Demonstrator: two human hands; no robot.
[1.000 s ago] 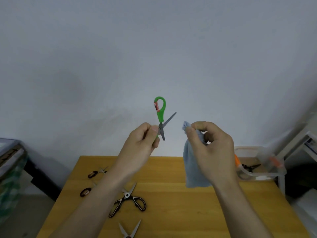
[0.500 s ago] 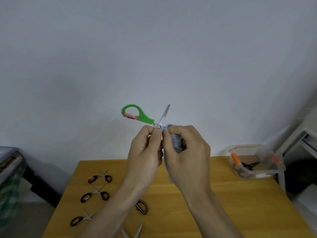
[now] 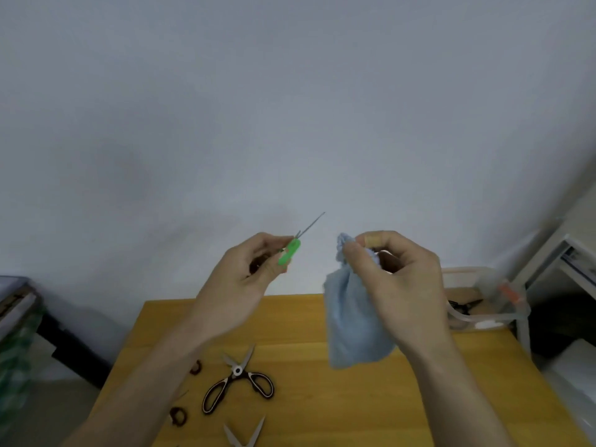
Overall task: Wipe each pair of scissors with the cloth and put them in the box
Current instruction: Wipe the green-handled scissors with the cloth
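From your head camera, your left hand (image 3: 248,272) is up in front of the wall, fingers pinched on the green scissors (image 3: 298,241) at the handle, the thin blade angled up and to the right, free of any contact. Your right hand (image 3: 396,285) pinches the top of the blue cloth (image 3: 351,327), which hangs down in a loose bag shape above the surface (image 3: 371,408). The two hands are apart, with a clear gap between blade tip and cloth.

By my reading, you're mid-wipe on this pair. To do it well, close the cloth around the blade near the pivot and draw outward toward the tip, keeping your fingertips behind the fabric and off the edge. Steady that handle; the pinch looks light for a pull.

Down on the surface, the black-handled scissors (image 3: 238,380) lie open just below your left forearm, and another pair of blades (image 3: 246,433) pokes in at the bottom edge. Small dark handle loops peek out beside your left arm; what they belong to is partly hidden.

The clear box (image 3: 483,317) sits at the far right corner of the surface, behind your right wrist, with a dark pair already inside. Your route to it runs rightward, and your own right arm and the hanging cloth stand in the way, so watch the blade tip as you cross.
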